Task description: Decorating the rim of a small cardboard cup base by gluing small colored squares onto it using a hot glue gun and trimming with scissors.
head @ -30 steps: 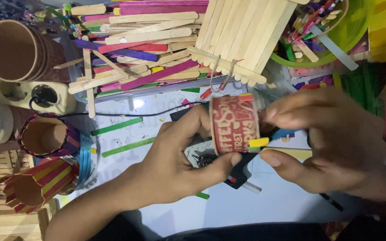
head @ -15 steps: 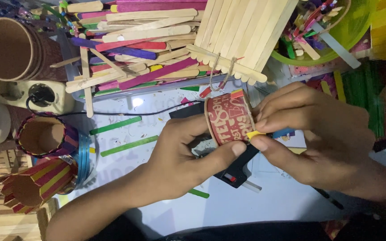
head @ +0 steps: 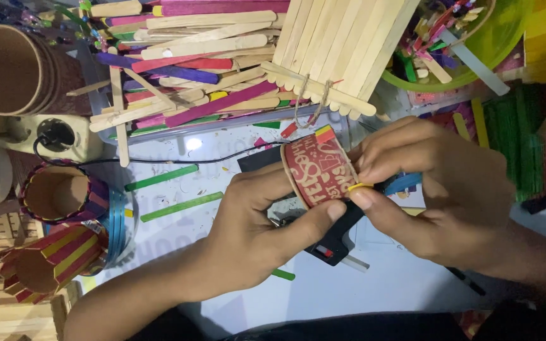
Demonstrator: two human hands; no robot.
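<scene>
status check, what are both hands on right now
Left hand grips red paper cup. Right hand pinches yellow stick against it. Black glue gun beneath, clear of the fingers.

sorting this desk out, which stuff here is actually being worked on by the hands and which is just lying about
In hand:
- red paper cup, held by left hand
- yellow stick, pinched against the cup by right hand

Lying about:
- black glue gun under the hands
- pile of coloured sticks
- two loose green sticks
- stick-covered cups
- green bowl
</scene>
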